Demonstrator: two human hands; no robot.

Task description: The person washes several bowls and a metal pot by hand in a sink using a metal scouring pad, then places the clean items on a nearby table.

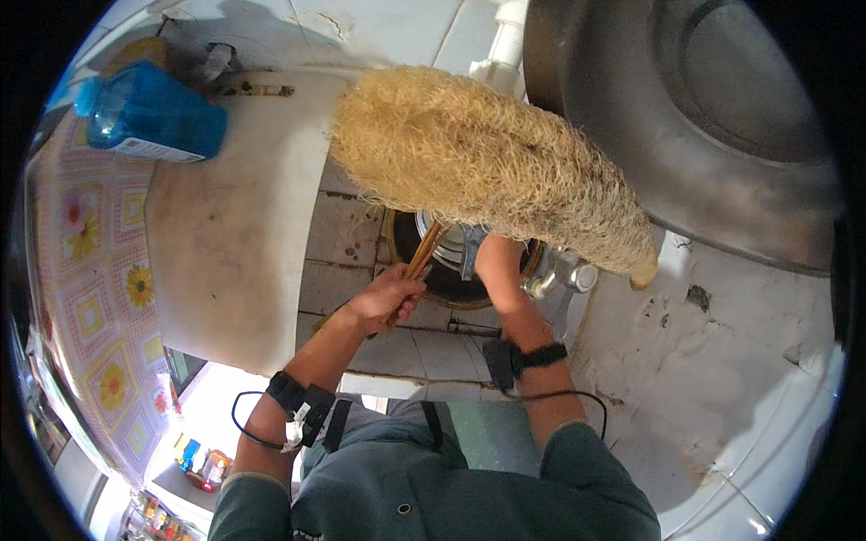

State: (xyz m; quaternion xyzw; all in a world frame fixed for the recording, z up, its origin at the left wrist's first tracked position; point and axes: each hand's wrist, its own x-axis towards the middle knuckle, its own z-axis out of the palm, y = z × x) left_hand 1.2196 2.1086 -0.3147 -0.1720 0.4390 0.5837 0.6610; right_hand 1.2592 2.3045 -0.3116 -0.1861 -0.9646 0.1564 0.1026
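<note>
My left hand [390, 297] is closed around a bundle of wooden chopsticks [424, 251], which slant up and to the right over a dark round basin [443, 287]. Metal glints among the sticks by my fingers. Light-coloured dishes [448, 251] lie inside the basin, partly covered from sight. My right hand [501, 260] reaches in over the basin's right side, its fingers hidden beneath a big dried loofah [487, 155] nearer the camera. Beside that hand is a grey-blue item [471, 255], perhaps a cloth; whether the hand grips it is not visible.
A metal tap [578, 277] stands right of the basin, which sits in a tiled sink [338, 284]. A large metal pan [609, 135] fills the upper right. On a pale board [230, 237] at left rests a blue bottle [159, 115], near a flowered cloth [111, 297].
</note>
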